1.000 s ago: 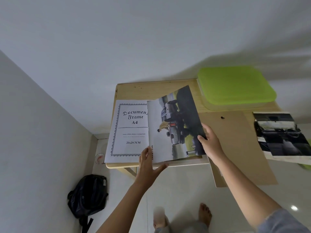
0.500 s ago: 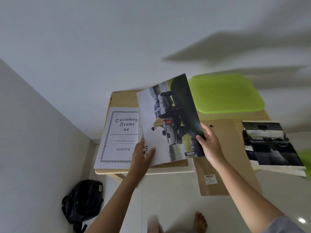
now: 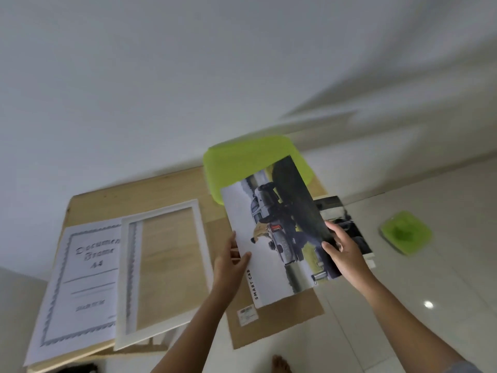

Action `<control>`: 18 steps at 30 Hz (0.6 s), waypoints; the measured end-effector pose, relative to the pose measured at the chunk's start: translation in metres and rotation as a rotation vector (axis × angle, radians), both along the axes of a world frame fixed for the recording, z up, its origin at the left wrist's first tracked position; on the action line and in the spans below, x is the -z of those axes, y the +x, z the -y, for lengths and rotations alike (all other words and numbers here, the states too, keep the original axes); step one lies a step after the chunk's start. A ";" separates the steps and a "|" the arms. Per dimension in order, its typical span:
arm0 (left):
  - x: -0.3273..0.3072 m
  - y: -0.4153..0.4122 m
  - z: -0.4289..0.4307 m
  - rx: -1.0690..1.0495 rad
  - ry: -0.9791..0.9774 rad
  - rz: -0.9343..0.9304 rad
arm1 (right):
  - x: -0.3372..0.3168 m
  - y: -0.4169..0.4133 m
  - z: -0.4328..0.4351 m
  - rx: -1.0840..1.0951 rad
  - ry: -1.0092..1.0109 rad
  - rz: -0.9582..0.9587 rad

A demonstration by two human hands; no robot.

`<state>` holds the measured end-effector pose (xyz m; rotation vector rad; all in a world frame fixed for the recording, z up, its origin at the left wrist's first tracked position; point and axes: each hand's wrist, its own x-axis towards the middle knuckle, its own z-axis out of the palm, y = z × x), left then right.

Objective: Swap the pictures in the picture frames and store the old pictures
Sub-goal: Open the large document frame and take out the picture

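Between left hand and right hand, the truck picture

Left of the left hand, a white frame and a printed sheet cover the surface. A green tray blocks the way beyond both hands; open floor lies right of the right hand.
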<state>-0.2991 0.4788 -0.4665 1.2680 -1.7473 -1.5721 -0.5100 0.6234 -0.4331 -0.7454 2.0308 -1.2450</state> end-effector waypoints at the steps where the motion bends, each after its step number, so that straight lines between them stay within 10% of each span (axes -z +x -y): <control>1: 0.006 -0.013 -0.012 0.023 0.012 0.013 | 0.004 -0.011 -0.012 0.019 0.041 -0.019; 8: 0.036 -0.079 -0.062 0.153 0.075 0.126 | 0.040 -0.067 -0.065 0.180 0.314 -0.153; 18: 0.044 -0.126 -0.070 0.340 -0.332 0.437 | 0.060 -0.103 -0.069 0.234 0.467 -0.294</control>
